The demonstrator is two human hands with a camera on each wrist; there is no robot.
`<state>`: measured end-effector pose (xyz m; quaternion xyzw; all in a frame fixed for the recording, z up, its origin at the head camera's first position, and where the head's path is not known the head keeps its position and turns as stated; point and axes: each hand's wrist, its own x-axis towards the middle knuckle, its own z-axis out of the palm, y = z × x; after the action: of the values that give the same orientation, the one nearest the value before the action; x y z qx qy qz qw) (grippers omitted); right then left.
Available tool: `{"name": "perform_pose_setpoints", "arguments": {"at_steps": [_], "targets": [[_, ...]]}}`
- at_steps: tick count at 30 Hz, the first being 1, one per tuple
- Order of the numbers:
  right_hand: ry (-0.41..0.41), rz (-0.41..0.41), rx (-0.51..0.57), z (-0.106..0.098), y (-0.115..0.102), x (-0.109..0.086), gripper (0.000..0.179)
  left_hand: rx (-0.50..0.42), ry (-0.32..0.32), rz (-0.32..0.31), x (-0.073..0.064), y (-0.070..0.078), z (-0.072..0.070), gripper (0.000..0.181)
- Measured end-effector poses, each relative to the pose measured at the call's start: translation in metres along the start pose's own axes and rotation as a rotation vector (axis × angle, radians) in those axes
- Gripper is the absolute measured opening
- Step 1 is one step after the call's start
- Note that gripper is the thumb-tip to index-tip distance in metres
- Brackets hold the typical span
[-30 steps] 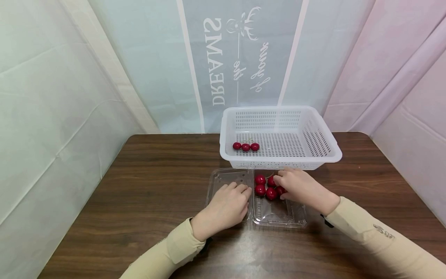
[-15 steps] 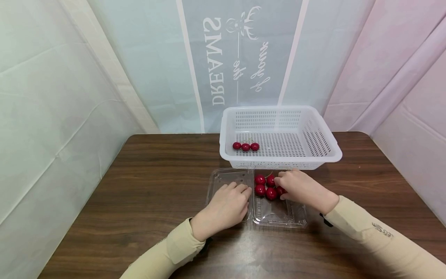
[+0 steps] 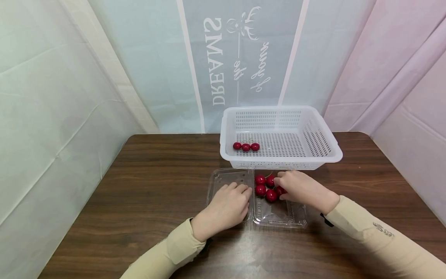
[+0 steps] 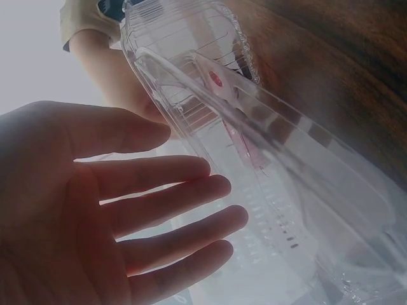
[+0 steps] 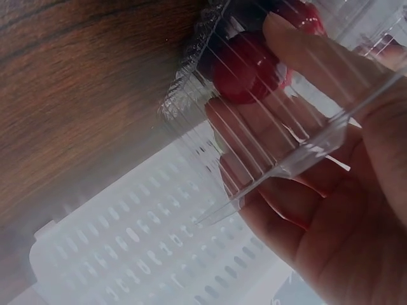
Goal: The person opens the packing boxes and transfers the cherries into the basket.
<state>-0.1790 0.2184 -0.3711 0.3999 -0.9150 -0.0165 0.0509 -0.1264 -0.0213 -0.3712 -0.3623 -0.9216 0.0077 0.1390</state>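
Head view, worktop (image 3: pixel 156 170): dark woodgrain.
Basket (image 3: pixel 280 159): white, 12 o'clock of clear box (image 3: pixel 278 221).
Lid (image 3: pixel 224 176): box's 9 o'clock.
Left hand (image 3: pixel 224 204): released, straight fingers over lid.
Right hand (image 3: pixel 301 189): pinching one cherry (image 5: pixel 247 71).
Box cherries (image 3: pixel 271 195): bunched, 11 o'clock.
Basket cherries (image 3: pixel 246 147): three, 8–9 o'clock.

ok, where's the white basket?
In the head view, the white basket stands right of centre at the far side of the wooden table, just beyond the clear plastic container.

Glossy round red cherries (image 3: pixel 260 190), clustered at far end of right half of clear rectangular plastic hinged container (image 3: pixel 271 215), opened out on wood-grain worktop (image 3: pixel 156 186).
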Motion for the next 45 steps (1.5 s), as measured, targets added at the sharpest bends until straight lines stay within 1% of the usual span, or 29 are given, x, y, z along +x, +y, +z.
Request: {"name": "perform_pose_setpoints", "arguments": {"at_steps": [6, 13, 29, 36, 43, 45], "targets": [[0.008, 0.02, 0.014, -0.001, 0.001, -0.001, 0.026, 0.001, 0.007, 0.004, 0.0, 0.0, 0.0, 0.024], [0.023, 0.006, 0.03, -0.004, 0.002, -0.002, 0.026, -0.003, 0.007, 0.0, 0.001, 0.0, 0.0, 0.024], [0.059, -0.016, 0.062, -0.018, 0.005, -0.002, 0.027, -0.011, -0.017, -0.008, 0.001, 0.0, -0.002, 0.026], [0.08, -0.018, 0.074, -0.021, 0.004, -0.003, 0.024, -0.019, -0.033, -0.012, 0.0, 0.0, -0.003, 0.026], [0.1, -0.025, 0.08, -0.025, 0.002, -0.005, 0.025, -0.02, -0.027, -0.013, 0.0, 0.0, -0.003, 0.026], [0.118, -0.033, 0.074, -0.026, 0.001, -0.005, 0.026, -0.021, -0.027, -0.013, 0.0, 0.0, -0.003, 0.026]]}}
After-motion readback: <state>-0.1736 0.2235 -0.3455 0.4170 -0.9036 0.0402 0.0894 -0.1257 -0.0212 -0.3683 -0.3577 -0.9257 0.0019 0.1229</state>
